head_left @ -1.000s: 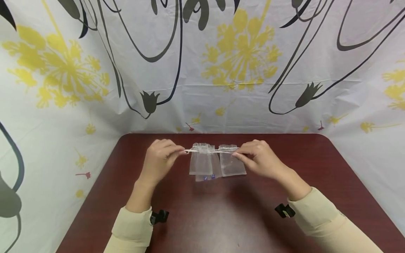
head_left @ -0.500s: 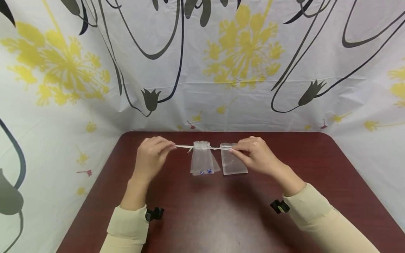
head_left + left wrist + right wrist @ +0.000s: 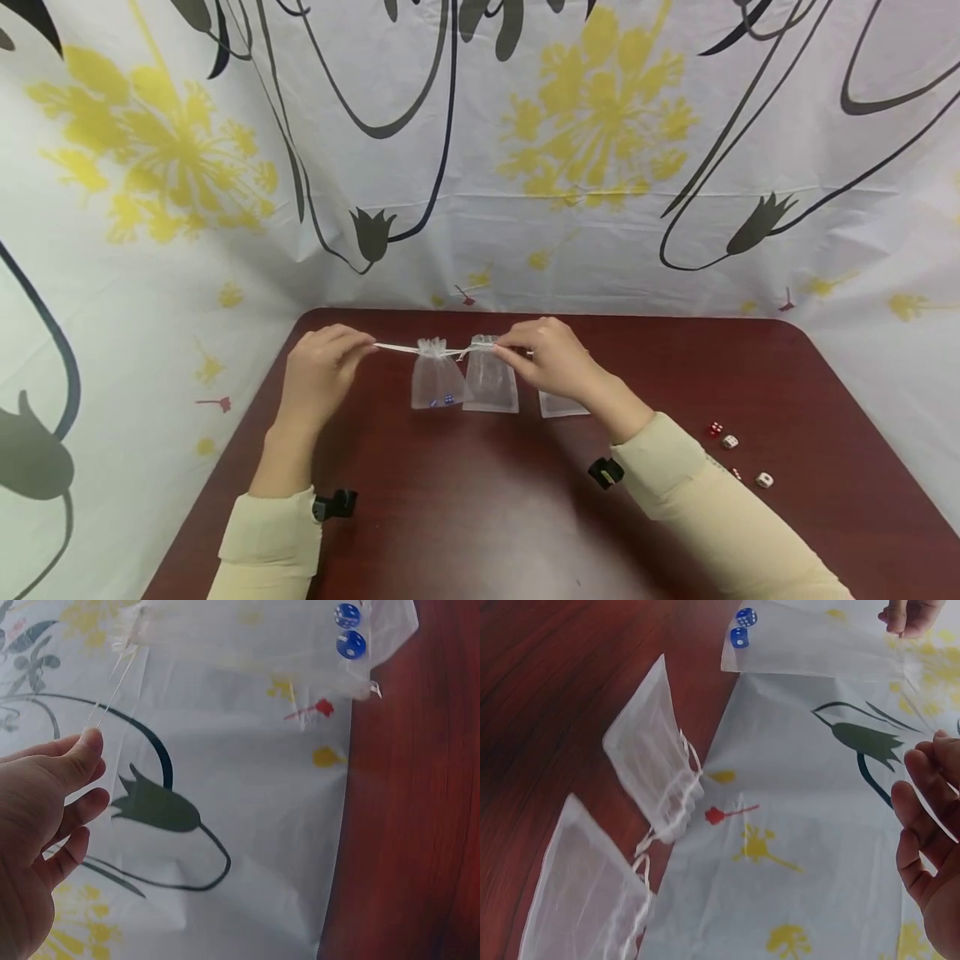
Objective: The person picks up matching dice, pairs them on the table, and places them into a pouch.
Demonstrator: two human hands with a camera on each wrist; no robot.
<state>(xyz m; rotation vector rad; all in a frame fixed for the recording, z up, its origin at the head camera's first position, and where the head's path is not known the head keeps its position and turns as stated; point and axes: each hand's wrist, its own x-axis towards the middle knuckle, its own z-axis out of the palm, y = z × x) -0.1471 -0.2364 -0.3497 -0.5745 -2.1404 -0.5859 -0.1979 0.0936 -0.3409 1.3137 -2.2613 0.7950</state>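
While the white drawstring (image 3: 396,347) is running taut from side to side, the sheer bag (image 3: 435,375) threaded on it is sitting between the two hands, close by the worktop's (image 3: 465,500) far edge and nearer its far left corner than its far right one. The left hand (image 3: 322,367) is pinching one end between thumb and forefinger, its other fingers bending loosely; the right hand (image 3: 551,358) is pinching the opposite end at its fingertips. Between them, neither is looking plainly nearer to the gathered mouth. The drawstring is running roughly along the far edge, whereas the bag's long axis is crossing it, pointing from mouth toward near edge; any pull seems to be turning on that crossing. Two blue dice (image 3: 449,400) are resting at the bottom of the bag, on its near-edge side; whether that bottom is touching the worktop, I cannot tell. A second bag (image 3: 491,387) is lying just to the right, its mouth beside the right fingertips, and a third bag (image 3: 561,407) is showing below the right hand. Toward the right edge, a red die (image 3: 716,428) and two white dice (image 3: 764,480) are lying well apart from both hands.
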